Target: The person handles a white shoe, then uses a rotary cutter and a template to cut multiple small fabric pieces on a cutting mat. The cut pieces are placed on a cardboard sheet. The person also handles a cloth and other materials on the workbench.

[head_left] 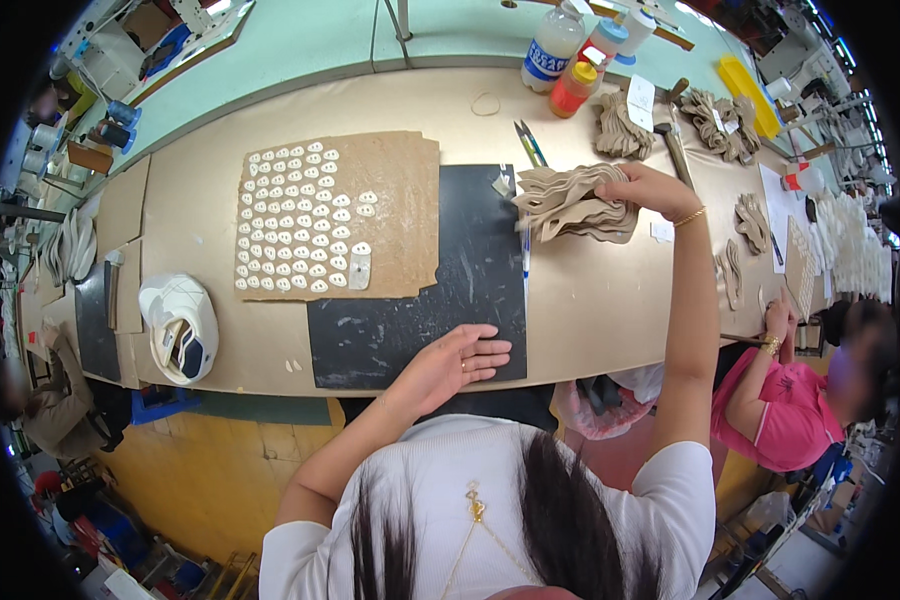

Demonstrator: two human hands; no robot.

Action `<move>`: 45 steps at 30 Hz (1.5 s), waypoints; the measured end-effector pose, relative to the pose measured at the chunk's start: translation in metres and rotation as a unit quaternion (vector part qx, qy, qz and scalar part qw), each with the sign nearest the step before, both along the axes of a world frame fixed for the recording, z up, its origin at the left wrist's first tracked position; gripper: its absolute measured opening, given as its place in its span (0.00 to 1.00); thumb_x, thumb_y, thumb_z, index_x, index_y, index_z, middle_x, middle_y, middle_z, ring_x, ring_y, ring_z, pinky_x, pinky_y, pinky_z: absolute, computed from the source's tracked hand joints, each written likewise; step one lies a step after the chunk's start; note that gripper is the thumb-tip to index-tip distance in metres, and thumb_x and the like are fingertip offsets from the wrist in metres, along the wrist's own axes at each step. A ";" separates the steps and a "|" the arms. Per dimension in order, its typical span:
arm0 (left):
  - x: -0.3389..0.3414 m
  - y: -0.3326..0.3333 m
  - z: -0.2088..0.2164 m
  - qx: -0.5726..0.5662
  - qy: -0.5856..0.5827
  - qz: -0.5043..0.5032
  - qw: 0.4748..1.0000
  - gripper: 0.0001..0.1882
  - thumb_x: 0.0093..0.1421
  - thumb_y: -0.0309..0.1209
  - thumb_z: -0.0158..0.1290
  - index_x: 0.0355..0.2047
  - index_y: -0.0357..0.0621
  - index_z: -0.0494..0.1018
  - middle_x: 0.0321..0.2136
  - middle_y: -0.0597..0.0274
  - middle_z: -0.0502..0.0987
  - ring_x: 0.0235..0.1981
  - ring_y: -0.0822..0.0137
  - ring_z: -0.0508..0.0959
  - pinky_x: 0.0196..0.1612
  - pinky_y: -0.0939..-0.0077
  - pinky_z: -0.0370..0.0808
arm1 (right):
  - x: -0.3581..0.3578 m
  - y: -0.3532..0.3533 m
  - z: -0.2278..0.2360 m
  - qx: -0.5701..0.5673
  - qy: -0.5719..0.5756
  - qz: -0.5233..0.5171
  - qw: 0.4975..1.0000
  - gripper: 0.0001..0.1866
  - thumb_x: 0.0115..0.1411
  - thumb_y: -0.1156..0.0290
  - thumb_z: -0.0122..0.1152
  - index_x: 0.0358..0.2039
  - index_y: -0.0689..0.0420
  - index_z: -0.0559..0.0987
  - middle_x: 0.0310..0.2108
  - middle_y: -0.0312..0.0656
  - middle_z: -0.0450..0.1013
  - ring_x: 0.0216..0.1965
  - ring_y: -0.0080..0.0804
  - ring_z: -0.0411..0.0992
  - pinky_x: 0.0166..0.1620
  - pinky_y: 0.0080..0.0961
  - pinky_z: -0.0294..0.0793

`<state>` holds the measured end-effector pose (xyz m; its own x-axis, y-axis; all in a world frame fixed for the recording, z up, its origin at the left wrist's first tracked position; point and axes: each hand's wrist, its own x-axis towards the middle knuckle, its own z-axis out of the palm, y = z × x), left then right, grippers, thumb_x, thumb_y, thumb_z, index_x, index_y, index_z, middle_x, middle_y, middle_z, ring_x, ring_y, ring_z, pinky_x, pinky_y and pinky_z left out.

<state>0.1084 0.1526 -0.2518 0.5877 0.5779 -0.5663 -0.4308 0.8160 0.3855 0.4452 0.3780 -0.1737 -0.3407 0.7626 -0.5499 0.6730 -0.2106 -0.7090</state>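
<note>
Hands: apart. The right hand (642, 190) is clamped by its fingers on the right end of a bundle of beige pieces (578, 212); exact thumb placement cannot be told. The left hand (460, 358) is empty, fingers extended toward the right, above the near part of the black board (400, 340); whether it touches the board cannot be told from here.

Position: the bundle lies right of the middle of the counter (600, 320), nearer the far edge than the near one, its left end at the right border of the board. Whether it is lifted or resting cannot be told.

Risk 1: pieces may slip out or fan further. Probable cause: the grip takes one end only, and the wavy layers at the other end are loose.

Risk 2: the bundle may sweep aside the blue pen (526, 262) or the pointed tools (530, 145). Cause: both lie close to its left end.

Risk 3: low leftward travel could disturb the white pieces (295, 222) on the cardboard (402, 225), which appear to be loosely laid.

Orientation: long axis roughly parallel to the counter's near edge; splayed ends point left, gripped end right.
</note>
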 end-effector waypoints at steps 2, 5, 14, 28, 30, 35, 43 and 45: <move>-0.006 -0.004 0.005 0.066 0.072 -0.004 0.995 0.19 0.72 0.37 0.44 0.56 0.39 0.66 0.54 0.46 0.74 0.55 0.57 0.76 0.57 0.64 0.72 | 0.021 0.015 -0.047 -0.006 -0.016 -0.066 0.998 0.27 0.57 0.49 0.65 0.40 0.63 0.82 0.33 0.39 0.80 0.32 0.23 0.75 0.33 0.21 0.76; -0.015 -0.009 0.012 0.169 0.204 0.002 0.964 0.18 0.71 0.35 0.48 0.55 0.36 0.68 0.50 0.51 0.77 0.51 0.64 0.78 0.54 0.72 0.72 | 0.049 0.032 -0.094 0.096 -0.151 -0.001 0.984 0.40 0.54 0.39 0.64 0.49 0.67 0.76 0.35 0.50 0.79 0.29 0.33 0.77 0.31 0.26 0.79; -0.020 -0.006 -0.002 0.576 0.509 0.089 0.633 0.18 0.58 0.23 0.58 0.50 0.39 0.74 0.53 0.47 0.72 0.56 0.47 0.72 0.59 0.60 0.70 | -0.001 -0.013 -0.062 0.424 -0.154 -0.002 0.893 0.17 0.51 0.71 0.71 0.43 0.56 0.82 0.43 0.44 0.72 0.49 0.46 0.70 0.53 0.38 0.70; -0.015 -0.009 -0.039 0.648 0.507 0.115 0.556 0.18 0.61 0.25 0.54 0.52 0.41 0.73 0.51 0.54 0.73 0.56 0.54 0.72 0.60 0.60 0.68 | 0.021 0.009 -0.099 0.475 -0.116 0.103 0.866 0.06 0.60 0.77 0.59 0.37 0.63 0.80 0.45 0.50 0.77 0.48 0.50 0.73 0.55 0.42 0.70; -0.013 -0.011 -0.039 0.649 0.500 0.113 0.562 0.18 0.62 0.26 0.53 0.53 0.42 0.71 0.50 0.54 0.73 0.55 0.55 0.72 0.61 0.59 0.67 | 0.012 0.007 -0.092 0.468 -0.098 0.091 0.874 0.06 0.60 0.78 0.58 0.38 0.63 0.80 0.46 0.51 0.77 0.48 0.51 0.73 0.55 0.42 0.70; -0.011 -0.011 -0.044 0.648 0.504 0.121 0.558 0.19 0.62 0.26 0.53 0.54 0.42 0.71 0.50 0.55 0.73 0.55 0.56 0.72 0.61 0.60 0.66 | -0.002 0.002 -0.079 0.386 -0.066 0.026 0.920 0.08 0.60 0.78 0.59 0.41 0.65 0.78 0.44 0.52 0.77 0.47 0.48 0.74 0.53 0.37 0.71; -0.011 -0.008 -0.046 0.653 0.500 0.118 0.556 0.18 0.63 0.27 0.53 0.54 0.41 0.71 0.48 0.54 0.74 0.54 0.55 0.73 0.60 0.60 0.67 | 0.023 0.012 -0.085 0.356 -0.082 0.067 0.928 0.11 0.57 0.82 0.60 0.42 0.65 0.77 0.37 0.51 0.77 0.42 0.46 0.76 0.49 0.35 0.74; -0.012 -0.008 -0.045 0.649 0.500 0.115 0.562 0.18 0.63 0.27 0.53 0.53 0.41 0.72 0.48 0.53 0.74 0.54 0.55 0.73 0.60 0.60 0.67 | 0.019 0.012 -0.086 0.377 -0.093 0.078 0.918 0.12 0.57 0.82 0.60 0.42 0.65 0.77 0.38 0.50 0.77 0.42 0.45 0.76 0.49 0.35 0.74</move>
